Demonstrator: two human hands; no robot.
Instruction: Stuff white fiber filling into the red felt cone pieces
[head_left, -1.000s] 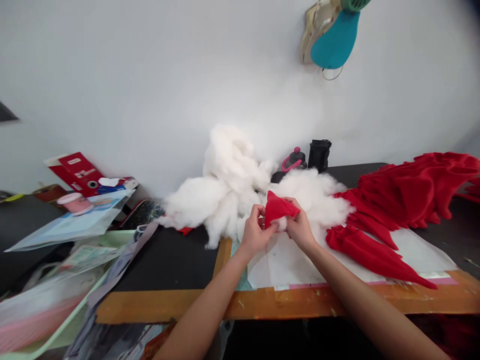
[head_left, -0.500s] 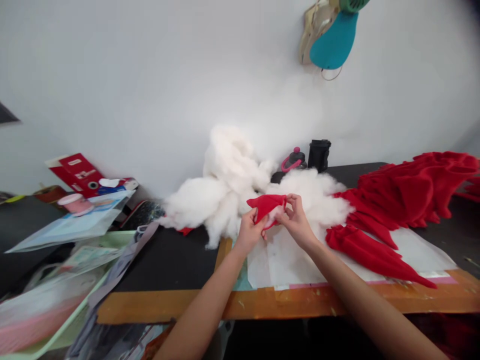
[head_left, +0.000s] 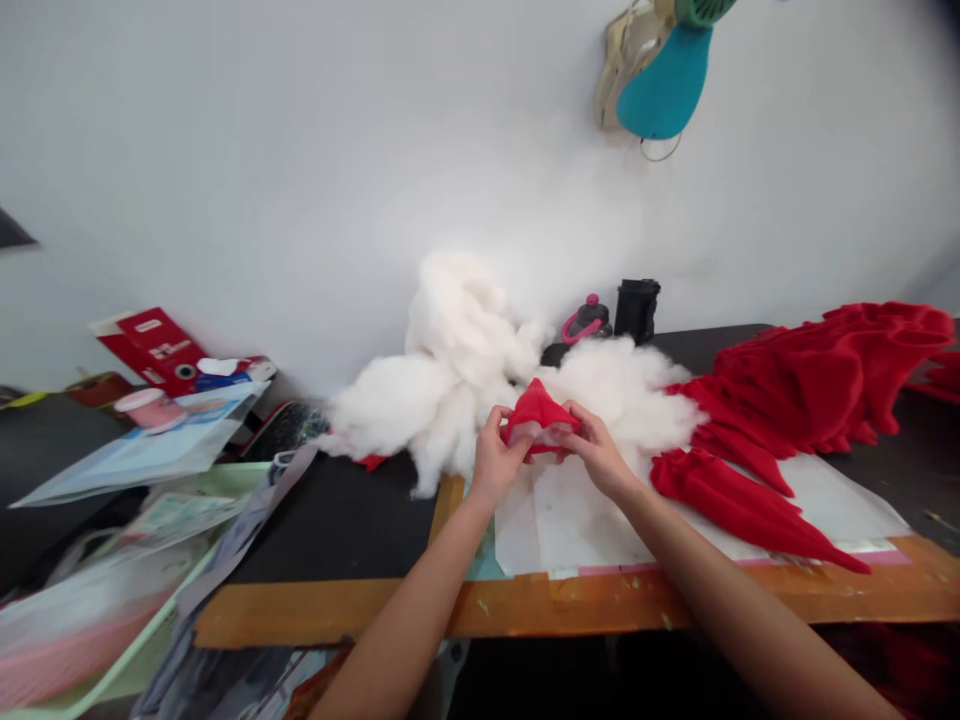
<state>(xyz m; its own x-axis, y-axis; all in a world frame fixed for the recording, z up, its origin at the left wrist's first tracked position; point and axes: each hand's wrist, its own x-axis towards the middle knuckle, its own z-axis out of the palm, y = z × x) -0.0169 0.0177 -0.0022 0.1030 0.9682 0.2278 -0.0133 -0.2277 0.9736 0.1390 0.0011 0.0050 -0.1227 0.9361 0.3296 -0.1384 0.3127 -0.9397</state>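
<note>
Your left hand (head_left: 495, 462) and right hand (head_left: 596, 455) were each closed in a pinch on the open rim of a small red fabric cone (head_left: 538, 405), its tip pointing far. The cone sat between them, above a black tabletop (head_left: 330, 530), with white fibrefill (head_left: 541, 434) showing at its mouth; gripping from both sides appears to have kept that mouth spread. A wooden board edge (head_left: 450, 612) ran along the near side, under your arms. A large heap of polyester stuffing (head_left: 461, 330) lay just far of your hands, probably placed there for easy reach. To the right, white paper sheets (head_left: 577, 530) carried a long red cone (head_left: 739, 510), with a bulkier pile of red fabric (head_left: 806, 385) beyond it. A pink-handled bottle (head_left: 589, 320) and a black cylinder (head_left: 637, 310) stood behind the stuffing, near the white wall (head_left: 225, 150).
</note>
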